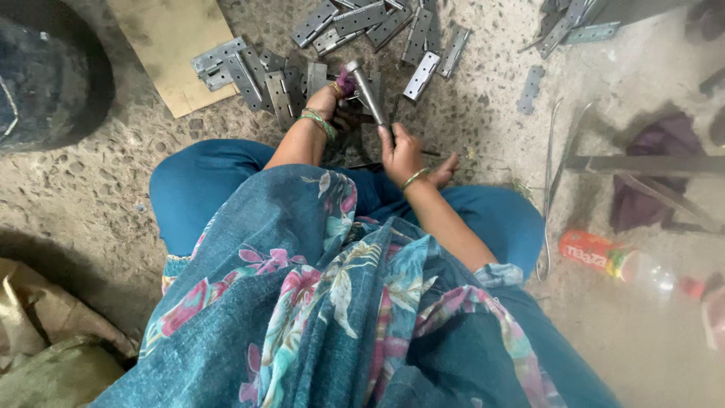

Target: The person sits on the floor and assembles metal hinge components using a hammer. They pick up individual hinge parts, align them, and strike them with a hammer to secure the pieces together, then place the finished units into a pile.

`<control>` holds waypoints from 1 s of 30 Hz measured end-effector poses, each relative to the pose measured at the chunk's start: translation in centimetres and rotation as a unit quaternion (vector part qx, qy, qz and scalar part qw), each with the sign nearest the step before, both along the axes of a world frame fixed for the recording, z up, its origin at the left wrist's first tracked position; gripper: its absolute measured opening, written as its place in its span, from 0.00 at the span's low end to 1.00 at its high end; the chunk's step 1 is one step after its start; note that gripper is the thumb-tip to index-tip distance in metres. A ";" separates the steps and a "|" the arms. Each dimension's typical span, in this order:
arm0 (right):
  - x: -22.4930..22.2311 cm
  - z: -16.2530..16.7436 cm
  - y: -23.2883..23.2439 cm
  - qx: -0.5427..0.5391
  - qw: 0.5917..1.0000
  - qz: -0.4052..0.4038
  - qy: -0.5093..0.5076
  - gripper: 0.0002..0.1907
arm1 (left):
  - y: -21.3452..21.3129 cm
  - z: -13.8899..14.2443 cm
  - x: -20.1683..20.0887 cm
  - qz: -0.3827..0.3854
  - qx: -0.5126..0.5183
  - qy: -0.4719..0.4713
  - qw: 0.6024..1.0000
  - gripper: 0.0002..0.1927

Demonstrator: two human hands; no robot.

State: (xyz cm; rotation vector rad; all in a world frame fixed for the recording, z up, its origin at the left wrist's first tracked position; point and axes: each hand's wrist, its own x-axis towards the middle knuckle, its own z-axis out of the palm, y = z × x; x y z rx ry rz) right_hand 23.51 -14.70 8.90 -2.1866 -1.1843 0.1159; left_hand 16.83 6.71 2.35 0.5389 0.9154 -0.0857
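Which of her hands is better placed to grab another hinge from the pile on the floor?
Probably the left hand: it is right beside the hinge pile, though it grips a hammer. The right hand sits nearer her lap, farther from the pile.

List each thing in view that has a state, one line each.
left hand: closed around a metal tool
metal tool: held tilted above the floor
right hand: fingers spread, low near the floor
hinges: loose pile, lying flat
plastic bottle: lying on its side
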 end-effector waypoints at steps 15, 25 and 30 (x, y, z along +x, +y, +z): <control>-0.2 -0.1 -0.4 0.052 0.998 -0.035 0.021 0.13 | -0.5 -0.2 1.1 0.071 -0.067 -0.055 0.994 0.16; -2.3 1.7 0.5 0.015 0.998 -0.051 0.045 0.10 | -1.6 -0.8 1.6 0.129 -0.136 -0.034 0.982 0.16; -2.1 1.6 0.3 0.055 0.998 -0.040 0.014 0.11 | -1.6 -0.2 1.7 0.139 -0.096 -0.022 0.985 0.16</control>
